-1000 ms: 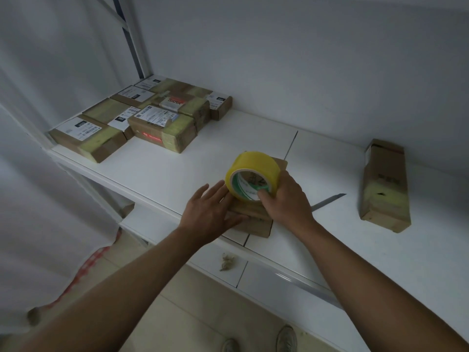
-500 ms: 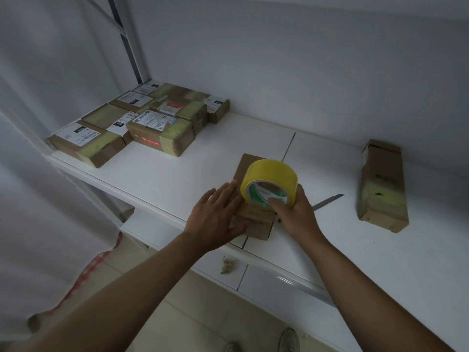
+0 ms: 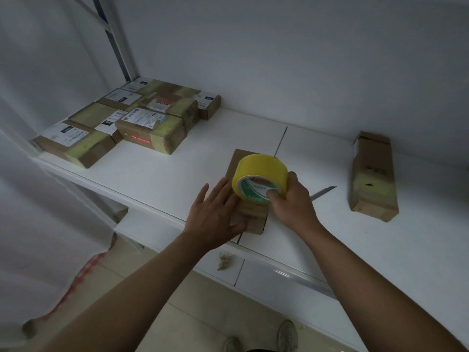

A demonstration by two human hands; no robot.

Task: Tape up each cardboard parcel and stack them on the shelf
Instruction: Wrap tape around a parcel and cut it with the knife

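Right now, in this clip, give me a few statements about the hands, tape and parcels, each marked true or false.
1. The right hand grips the yellow tape roll. True.
2. The left hand holds a knife. False: it lies flat on the small parcel.
3. A long parcel lies alone at the right of the shelf. True.
4. The parcels at the far left bear no labels. False: several carry white labels.

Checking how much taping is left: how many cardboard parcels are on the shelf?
8 visible: six grouped at the far left, some stacked, so more may hide beneath; one under the hands being taped; one alone at right.
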